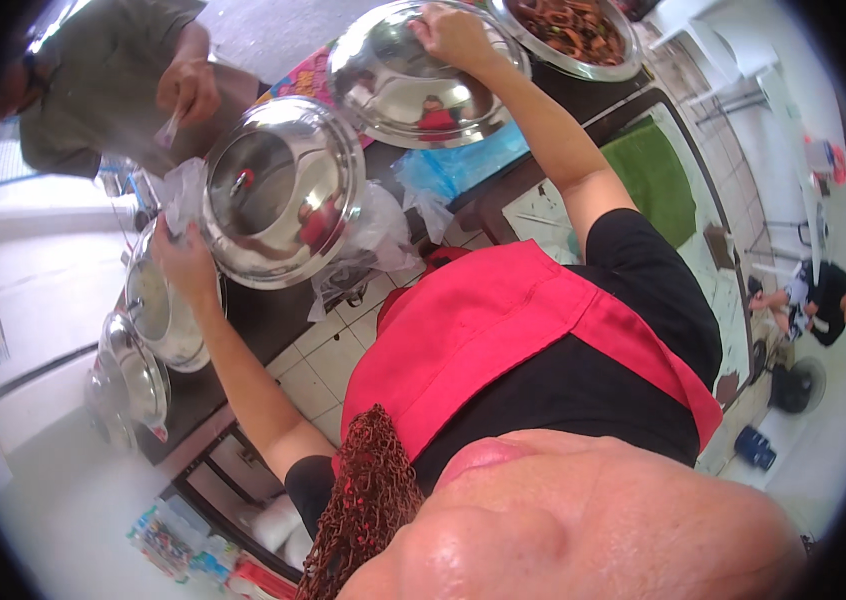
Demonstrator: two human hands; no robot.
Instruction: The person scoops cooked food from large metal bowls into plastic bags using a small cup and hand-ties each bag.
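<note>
My right hand [453,37] grips the top of a large shiny metal lid [393,97], around where its handle sits; the fingers cover the handle. The lid rests level with the other dishes on the dark counter. At the left, my left hand [186,262] is raised with a translucent plastic bag [184,191] at its fingers, slightly blurred. Between my hands is a second domed metal lid [284,191] with a red-and-metal handle. Across the counter a person's hand [188,90] pinches a small pale purplish item [166,133], close above the bag.
An uncovered metal dish of brown, sauced food [573,30] stands at the far right. More lidded dishes [167,300] line the counter at left. Blue plastic bags [460,169] and clear bags [374,225] hang on my side. A side table holds a green sheet [648,180].
</note>
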